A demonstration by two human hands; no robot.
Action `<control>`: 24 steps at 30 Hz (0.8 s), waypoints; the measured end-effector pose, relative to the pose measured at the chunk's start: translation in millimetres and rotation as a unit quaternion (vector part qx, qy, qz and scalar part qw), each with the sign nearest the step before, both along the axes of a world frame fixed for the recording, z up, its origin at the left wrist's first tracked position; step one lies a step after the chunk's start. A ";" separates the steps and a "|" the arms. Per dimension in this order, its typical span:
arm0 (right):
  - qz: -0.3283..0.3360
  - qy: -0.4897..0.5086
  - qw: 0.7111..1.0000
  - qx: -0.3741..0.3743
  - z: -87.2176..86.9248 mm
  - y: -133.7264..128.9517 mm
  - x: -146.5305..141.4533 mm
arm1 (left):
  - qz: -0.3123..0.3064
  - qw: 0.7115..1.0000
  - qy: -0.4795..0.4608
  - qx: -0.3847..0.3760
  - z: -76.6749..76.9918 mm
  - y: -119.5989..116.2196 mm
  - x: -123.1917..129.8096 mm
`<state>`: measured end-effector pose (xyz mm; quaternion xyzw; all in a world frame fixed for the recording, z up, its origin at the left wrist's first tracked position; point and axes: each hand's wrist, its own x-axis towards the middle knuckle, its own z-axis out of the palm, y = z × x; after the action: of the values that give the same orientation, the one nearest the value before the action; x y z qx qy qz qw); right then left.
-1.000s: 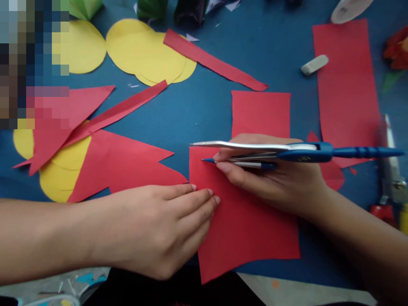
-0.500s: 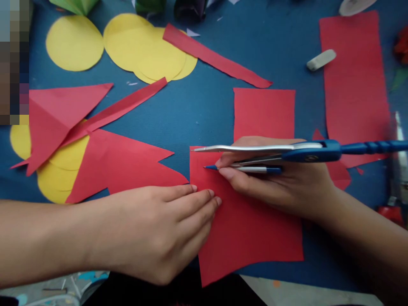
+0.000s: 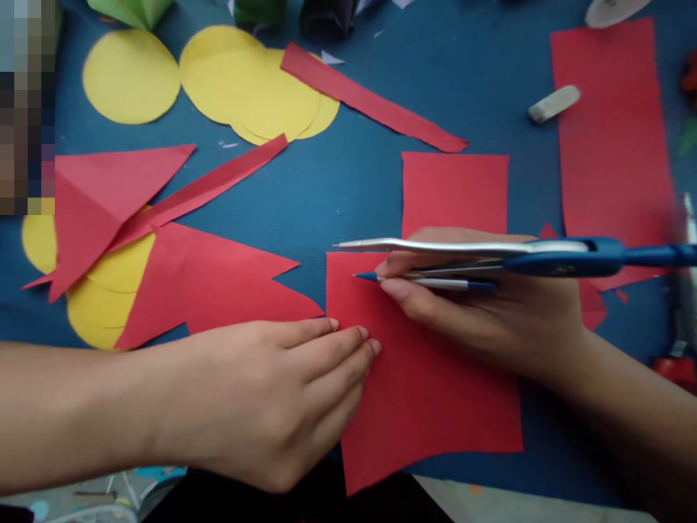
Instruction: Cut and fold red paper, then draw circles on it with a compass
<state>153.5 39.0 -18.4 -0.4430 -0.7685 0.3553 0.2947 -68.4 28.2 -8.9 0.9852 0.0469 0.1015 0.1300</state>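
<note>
My left hand lies flat with fingers stretched out, its fingertips on the left edge of a red paper sheet. Over the upper part of that sheet, my right hand pinches a drawing compass with a blue hinge and silver legs. The thumb and a finger close near the compass's blue pencil tip, which points left above the paper. The metal needle leg extends just past the sheet's top edge. A red paper piece with jagged ends lies left of the sheet, touching near my left fingers.
Yellow paper circles and red strips lie across the blue table. A smaller red piece is behind my right hand. At right are a long red sheet and a white eraser. A folded red piece lies left.
The compass has tilted, its needle leg lifting from the paper's corner to just beyond the top edge. My right hand has shifted slightly right; my left hand stays put.
</note>
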 end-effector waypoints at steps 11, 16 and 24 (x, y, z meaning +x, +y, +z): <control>-0.002 -0.039 0.999 0.014 -0.1 1.1 -1.1 | 0.000 1.000 -0.010 -0.010 -1.3 1.0 -0.4; -0.002 -0.041 0.999 0.019 1.4 1.4 -3.4 | -0.003 1.000 -0.011 -0.005 -0.7 0.8 0.5; -0.013 -0.029 0.999 0.009 2.1 0.0 -0.6 | 0.002 1.000 -0.016 -0.014 -1.2 0.4 0.7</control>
<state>152.9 39.0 -16.3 -0.4604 -0.7740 0.3319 0.2806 -67.8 28.7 -10.1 0.9815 0.0483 0.1166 0.1439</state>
